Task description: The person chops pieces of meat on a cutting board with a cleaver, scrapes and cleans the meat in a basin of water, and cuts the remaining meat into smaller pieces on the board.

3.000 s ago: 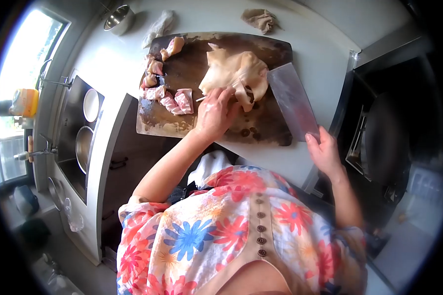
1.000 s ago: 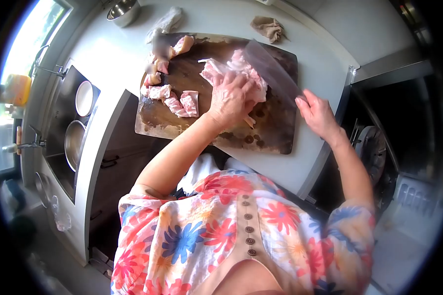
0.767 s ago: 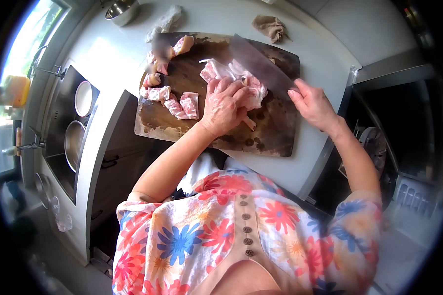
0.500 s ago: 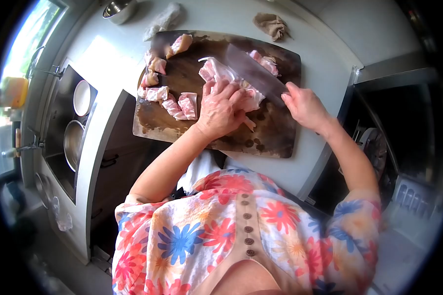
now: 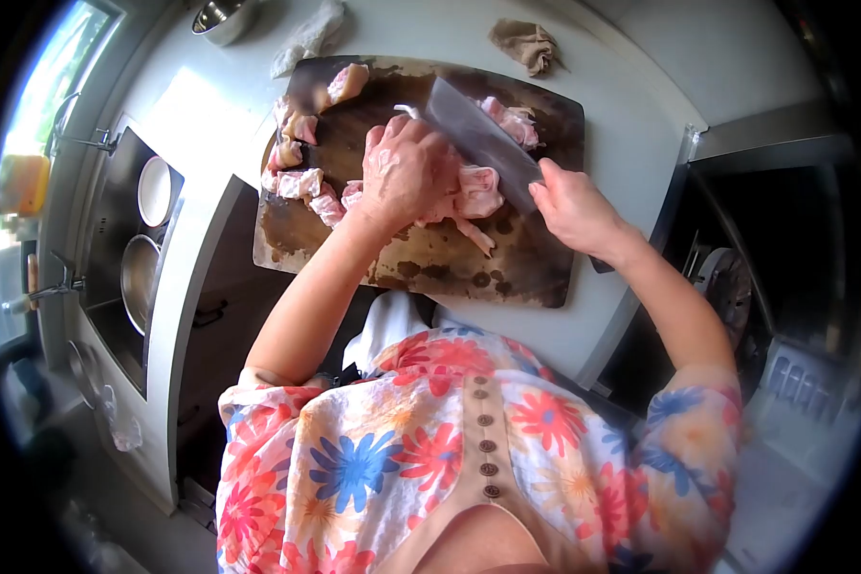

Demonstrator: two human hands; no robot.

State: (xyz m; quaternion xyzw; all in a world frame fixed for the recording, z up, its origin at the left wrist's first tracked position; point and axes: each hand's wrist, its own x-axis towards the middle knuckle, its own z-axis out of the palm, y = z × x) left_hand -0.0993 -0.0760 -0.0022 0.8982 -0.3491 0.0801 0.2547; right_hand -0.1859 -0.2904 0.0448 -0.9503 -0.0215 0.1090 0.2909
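My right hand (image 5: 576, 210) is wrapped around the handle of a wide cleaver (image 5: 485, 142). Its blade slants up and left across the cutting board (image 5: 536, 263), which is dark and wet. My left hand (image 5: 411, 170) lies with bent fingers over a slab of raw pink-and-white meat (image 5: 478, 191), left of the blade, covering much of it. A thin pale strip hangs from the slab toward the near edge. Beyond the blade sits another raw meat piece (image 5: 512, 122). Several cut chunks (image 5: 297, 182) line the board's left side, some partly hidden by my left hand.
Behind the board, a crumpled brown cloth (image 5: 524, 46), a whitish crumpled cloth or bag (image 5: 308, 40) and a metal bowl (image 5: 224, 21) rest on the white counter (image 5: 631, 124). At left is a sink (image 5: 115, 335) with a white bowl (image 5: 155, 191) and a metal pan (image 5: 141, 284).
My left hand has shifted up and left over the meat, its fingers more bent. The slab's right end now shows more. The cleaver and my right hand have moved slightly left.
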